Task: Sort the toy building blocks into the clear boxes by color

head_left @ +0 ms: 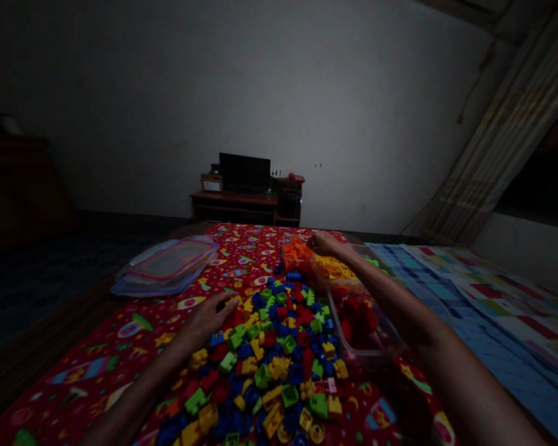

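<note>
A heap of mixed toy building blocks (265,353) in blue, green, yellow and red is spread over a red patterned cloth (167,347). My left hand (211,319) rests at the heap's left edge, fingers stretched toward some yellow blocks, with no block visibly gripped. Over at the far side, my right hand (324,243) is above the right edge of a clear tub of orange blocks (297,253). Its fingers are bent down and together; whatever they hold is hidden. Next to it are a tub of yellow blocks (333,268) and, nearer, a tub of red blocks (359,316).
Clear lids (167,266) with coloured rims are stacked at the left. Green blocks (374,262) show behind my right forearm. Blue checked bedding (413,279) lies on the right. A desk with a dark monitor (244,173) stands against the wall.
</note>
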Demonstrator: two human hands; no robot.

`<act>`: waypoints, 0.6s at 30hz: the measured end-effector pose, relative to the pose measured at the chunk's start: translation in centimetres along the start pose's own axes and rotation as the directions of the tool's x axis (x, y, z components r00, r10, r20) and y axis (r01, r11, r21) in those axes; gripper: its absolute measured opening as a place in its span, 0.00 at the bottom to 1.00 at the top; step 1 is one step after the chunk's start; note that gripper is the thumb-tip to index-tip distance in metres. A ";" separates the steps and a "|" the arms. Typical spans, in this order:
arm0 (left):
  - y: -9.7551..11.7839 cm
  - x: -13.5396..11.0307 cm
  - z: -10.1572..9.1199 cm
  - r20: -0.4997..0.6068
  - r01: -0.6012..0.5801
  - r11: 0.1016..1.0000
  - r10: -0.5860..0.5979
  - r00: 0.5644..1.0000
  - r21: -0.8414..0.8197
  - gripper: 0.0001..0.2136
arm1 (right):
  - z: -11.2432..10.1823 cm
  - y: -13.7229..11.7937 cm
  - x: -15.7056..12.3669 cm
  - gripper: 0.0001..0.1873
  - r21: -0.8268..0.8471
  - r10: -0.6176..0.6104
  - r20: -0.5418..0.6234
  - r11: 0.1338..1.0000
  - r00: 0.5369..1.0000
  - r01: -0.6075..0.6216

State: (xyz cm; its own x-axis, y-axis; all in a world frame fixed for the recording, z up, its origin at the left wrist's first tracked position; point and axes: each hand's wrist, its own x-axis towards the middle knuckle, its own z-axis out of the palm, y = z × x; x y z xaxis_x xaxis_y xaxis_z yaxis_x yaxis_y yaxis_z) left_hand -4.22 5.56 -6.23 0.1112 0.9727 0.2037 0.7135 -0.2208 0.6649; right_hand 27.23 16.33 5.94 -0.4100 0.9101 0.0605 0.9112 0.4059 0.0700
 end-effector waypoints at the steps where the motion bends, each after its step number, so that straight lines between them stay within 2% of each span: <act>1: 0.0 0.0 0.0 0.003 0.002 1.000 -0.002 1.000 -0.005 0.28 | 0.0 -0.3 -0.4 0.13 -0.009 -0.013 0.026 1.000 1.000 0.013; 5: 0.5 -0.1 -0.1 0.004 0.004 0.998 -0.004 1.000 -0.056 0.28 | -0.1 -1.8 -2.0 0.10 -0.051 -0.054 0.115 0.997 0.992 0.060; 11: 1.5 -0.4 -0.3 -0.012 -0.005 0.996 0.004 1.000 -0.089 0.29 | -0.8 -3.0 -3.7 0.12 -0.092 -0.087 0.176 0.990 0.981 0.105; 18: 1.1 -0.4 -0.4 0.019 -0.032 0.996 0.033 0.999 -0.080 0.29 | -1.2 -3.6 -4.7 0.13 -0.096 -0.042 0.199 0.993 0.979 0.062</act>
State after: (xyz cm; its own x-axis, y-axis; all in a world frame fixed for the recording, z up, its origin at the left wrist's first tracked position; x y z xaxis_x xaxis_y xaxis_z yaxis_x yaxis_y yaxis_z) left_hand -3.75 4.87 -5.33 0.1482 0.9660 0.2119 0.6523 -0.2565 0.7132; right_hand 25.76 10.51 6.60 -0.4319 0.8907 -0.1417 0.8760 0.4517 0.1689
